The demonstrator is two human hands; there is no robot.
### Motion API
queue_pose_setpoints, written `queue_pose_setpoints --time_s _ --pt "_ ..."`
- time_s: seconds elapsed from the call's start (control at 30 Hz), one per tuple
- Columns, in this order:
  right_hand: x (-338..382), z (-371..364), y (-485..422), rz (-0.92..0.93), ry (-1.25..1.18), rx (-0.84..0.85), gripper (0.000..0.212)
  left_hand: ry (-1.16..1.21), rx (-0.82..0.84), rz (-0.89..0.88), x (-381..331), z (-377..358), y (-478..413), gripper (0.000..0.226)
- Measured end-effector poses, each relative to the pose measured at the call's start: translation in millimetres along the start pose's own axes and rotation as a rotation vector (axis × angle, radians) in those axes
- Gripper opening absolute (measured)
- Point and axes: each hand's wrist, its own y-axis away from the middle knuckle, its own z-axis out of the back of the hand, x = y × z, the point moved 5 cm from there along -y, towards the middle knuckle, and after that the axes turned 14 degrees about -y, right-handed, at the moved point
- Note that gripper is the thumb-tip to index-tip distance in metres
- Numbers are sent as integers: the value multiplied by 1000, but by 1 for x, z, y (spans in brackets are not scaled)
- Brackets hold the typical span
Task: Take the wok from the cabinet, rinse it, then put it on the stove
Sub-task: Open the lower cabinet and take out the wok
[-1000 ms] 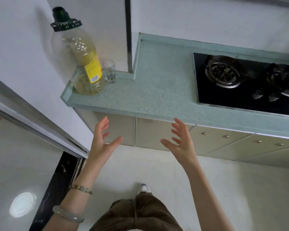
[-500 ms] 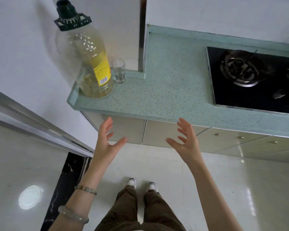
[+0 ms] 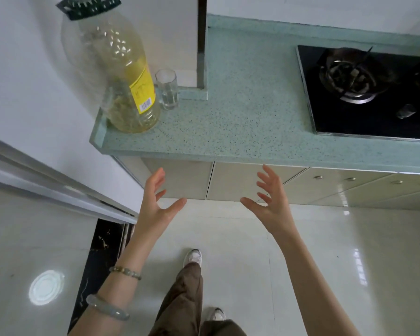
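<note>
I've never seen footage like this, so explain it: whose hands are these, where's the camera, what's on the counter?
No machine: a person wears a camera on the head, so you look down along their arms. The left hand and right hand are open, fingers spread, holding nothing, in front of shut cabinet doors under the green countertop. On it stand a large cooking oil bottle and a small clear glass beside it; a black gas stove is set in at right. No wok shows.
</note>
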Motion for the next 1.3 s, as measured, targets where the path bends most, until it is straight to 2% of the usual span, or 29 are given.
queue_pose_setpoints --time_s 0.2,0.33,0.6,0.8,0.97,1.13,1.3 --pt "-30 8 11 -2 -8 60 89 21 -35 -2 17 -17 17 89" --pt "-68 9 11 5 -9 96 92 33 -44 0 53 -38 21 101" --pt "-195 -3 -33 92 -1 110 87 22 -58 -82 172 -98 -22 97" --pt "-303 -10 -73 228 -10 112 84 25 -100 -178 275 -147 -64 102" --pt "-354 -11 -94 314 -22 106 83 39 -120 -227 324 -172 -84 101" --pt "-380 -10 -101 399 -8 106 84 40 -125 -313 339 -191 -100 97" --pt "-363 -12 -96 496 5 123 82 75 -157 -357 318 -187 -102 99"
